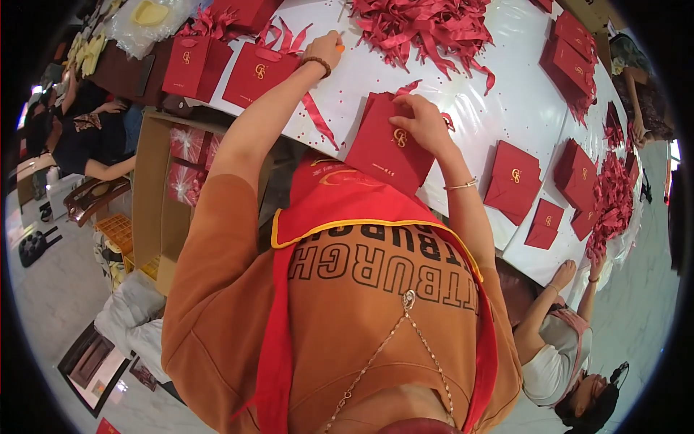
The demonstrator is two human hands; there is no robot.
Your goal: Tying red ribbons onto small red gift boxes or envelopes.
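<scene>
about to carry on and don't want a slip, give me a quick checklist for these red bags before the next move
1. Right grip on the front red bag: ok, its thumb lies against the bag.
2. Left grip holding a ribbon: cannot tell, its fingertips are hard to see.
3. White table bare left of that bag: not ok, a loose ribbon lies there.
4. Ribbon pile near: ok, just right of the left grip.
5. Co-worker's hands clear: ok, well to the right.
</scene>
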